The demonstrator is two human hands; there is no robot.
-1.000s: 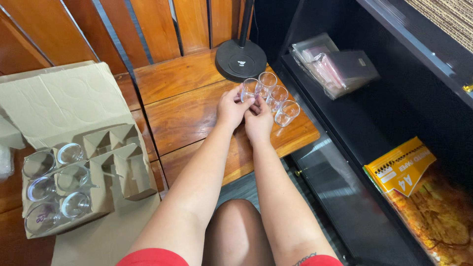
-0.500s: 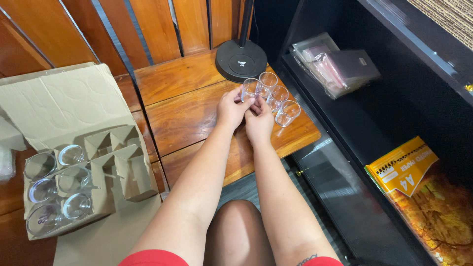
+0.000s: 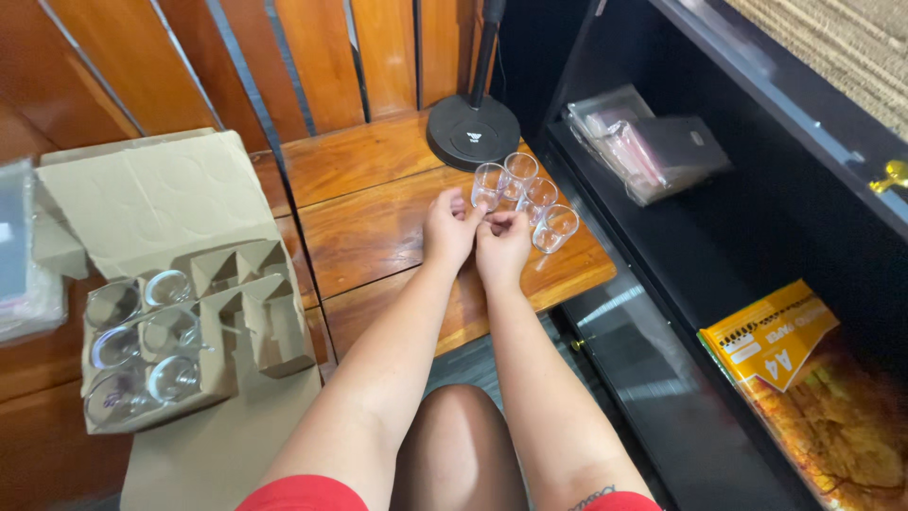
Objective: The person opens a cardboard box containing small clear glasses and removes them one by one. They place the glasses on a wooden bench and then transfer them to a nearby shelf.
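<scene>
Head view: left hand (image 3: 449, 232) and right hand (image 3: 501, 244) are held together on the wooden table (image 3: 378, 227), just beside four clear glasses (image 3: 522, 194). Fingertips are pinched narrowly; whether anything is held in either grip cannot be told. A round black lamp base (image 3: 471, 132) is seen behind the glasses.

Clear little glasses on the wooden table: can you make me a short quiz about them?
1. How many clear little glasses stand on the wooden table?
2. True or false: both hands are beside these glasses.
3. Where are the other glasses? A) brown cardboard divider box B) black shelf

Key:
1. Four.
2. True: the left hand and right hand rest just in front of them.
3. A, the brown cardboard divider box.
</scene>
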